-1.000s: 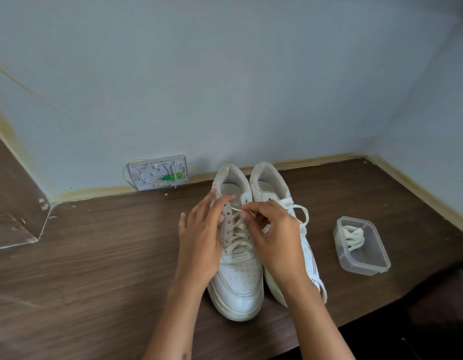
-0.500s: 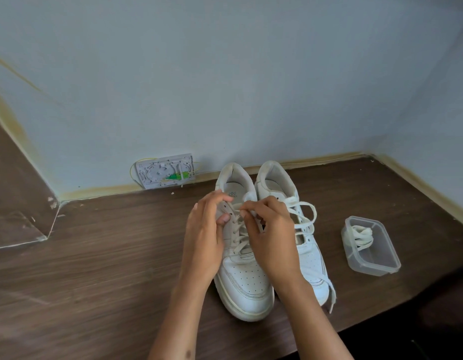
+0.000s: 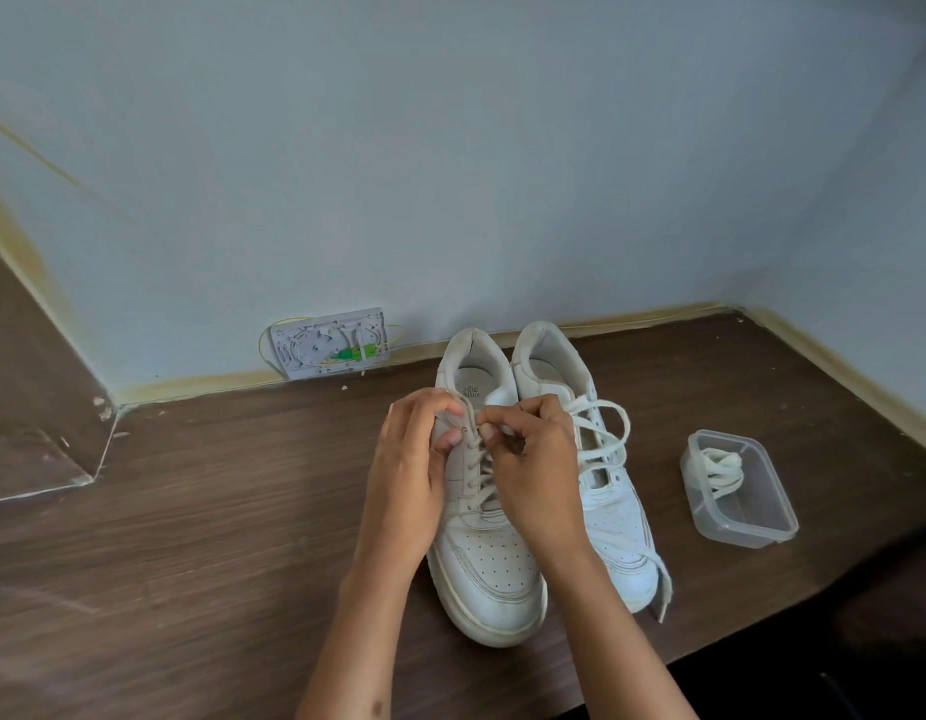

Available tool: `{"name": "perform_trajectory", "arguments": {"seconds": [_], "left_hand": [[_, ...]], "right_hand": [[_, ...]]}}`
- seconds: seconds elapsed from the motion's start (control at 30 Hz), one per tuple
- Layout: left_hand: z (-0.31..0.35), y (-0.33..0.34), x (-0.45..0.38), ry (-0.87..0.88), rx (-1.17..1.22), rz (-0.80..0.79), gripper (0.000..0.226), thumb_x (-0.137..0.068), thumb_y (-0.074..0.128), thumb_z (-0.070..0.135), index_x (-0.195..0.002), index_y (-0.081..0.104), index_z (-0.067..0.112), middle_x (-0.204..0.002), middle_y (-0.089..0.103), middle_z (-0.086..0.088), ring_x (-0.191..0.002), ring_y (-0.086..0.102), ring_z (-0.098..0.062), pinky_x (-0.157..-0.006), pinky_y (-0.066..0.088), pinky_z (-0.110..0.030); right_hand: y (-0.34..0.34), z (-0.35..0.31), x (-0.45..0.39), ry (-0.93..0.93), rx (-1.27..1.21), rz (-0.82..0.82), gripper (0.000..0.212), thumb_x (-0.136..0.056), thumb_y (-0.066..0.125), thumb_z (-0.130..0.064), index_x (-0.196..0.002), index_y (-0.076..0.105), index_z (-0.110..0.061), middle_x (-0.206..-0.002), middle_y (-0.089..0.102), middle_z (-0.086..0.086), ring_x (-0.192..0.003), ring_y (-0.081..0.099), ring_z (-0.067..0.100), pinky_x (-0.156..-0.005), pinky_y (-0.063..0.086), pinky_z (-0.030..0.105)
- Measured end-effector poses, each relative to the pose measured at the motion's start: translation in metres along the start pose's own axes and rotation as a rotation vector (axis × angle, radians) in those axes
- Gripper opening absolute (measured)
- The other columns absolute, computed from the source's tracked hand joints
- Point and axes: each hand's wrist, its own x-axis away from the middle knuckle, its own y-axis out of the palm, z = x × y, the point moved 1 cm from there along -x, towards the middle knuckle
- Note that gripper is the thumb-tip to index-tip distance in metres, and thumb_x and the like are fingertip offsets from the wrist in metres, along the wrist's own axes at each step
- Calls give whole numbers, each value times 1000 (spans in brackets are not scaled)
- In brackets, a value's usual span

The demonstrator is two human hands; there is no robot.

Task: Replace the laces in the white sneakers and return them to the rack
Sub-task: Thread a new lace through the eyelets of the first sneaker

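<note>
Sneakers, white, stand side by side on the brown desk, heels toward the back wall, toes toward the near edge. Left sneaker (image 3: 484,537): left hand (image 3: 406,467) grips its eyelet flap; right hand (image 3: 536,470) pinches the lace (image 3: 481,472) at the top eyelets. Right sneaker (image 3: 603,491) loosely laced. Clear container (image 3: 739,527) holding laces, right.

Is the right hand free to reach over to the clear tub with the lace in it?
Probably not yet: the right hand is pinching the left sneaker's lace. Otherwise the path to the open tub looks clear.
</note>
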Motion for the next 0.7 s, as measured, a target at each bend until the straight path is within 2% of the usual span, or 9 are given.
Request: {"name": "perform_trajectory", "arguments": {"seconds": [0.1,0.2,0.37,0.43,0.5,0.57,0.63,0.7], "left_hand": [[1,-2,-1,4,1,-7,34,-90,56,0,-109,53,27,-119,47,30,-113,58,-13,-87,49,-20],[-1,-2,1,-55,46,-10,27,-91,57,5,-106,55,27,-121,54,19,-116,59,-8,-88,48,-13],[-6,-2,2,-113,137,-54,14,-92,60,18,-101,57,28,-127,59,5,-125,54,-2,-98,51,-28],[-5,-3,2,-105,144,-56,8,-90,58,26,-98,57,27,-127,58,10,-125,53,-1,-100,51,-35],[-3,-3,1,-89,94,-33,12,-91,61,18,-94,56,28,-122,54,27,-123,53,1,-101,48,-49],[0,-1,1,-75,23,-9,21,-91,60,6,-94,56,26,-118,51,35,-119,50,7,-100,45,-60],[0,2,2,-57,-11,13,24,-91,54,1,-98,57,24,-116,52,30,-115,49,9,-98,44,-62],[-1,1,2,-73,14,37,26,-93,49,1,-101,54,26,-115,52,29,-112,55,-3,-98,46,-58]], "right_hand": [[0,2,0,0,20,-8,18,-89,68,-7,-102,75,-16,-95,45,-12,-100,55,24,-86,52,33],[0,4,-2,15,24,-14,17,-89,69,-8,-102,75,-18,-93,44,-13,-100,54,23,-87,52,34],[3,7,-6,54,13,-34,14,-87,71,-11,-96,75,-21,-92,44,-11,-98,54,24,-87,51,39],[2,6,-5,50,-4,-32,14,-87,71,-10,-95,75,-21,-93,45,-11,-98,55,23,-86,52,34],[-1,3,0,27,-17,-25,14,-89,68,-9,-98,74,-18,-97,46,-10,-96,57,17,-83,51,21],[-3,-3,10,-40,31,15,19,-92,64,-8,-107,71,-19,-106,46,-8,-97,56,9,-82,50,16],[-3,-8,27,-112,104,75,31,-94,60,-8,-122,61,-21,-117,41,-11,-102,53,4,-84,49,16],[-2,-11,51,-171,172,95,36,-92,62,-7,-124,53,-21,-117,39,-15,-104,51,3,-85,48,18]]}}
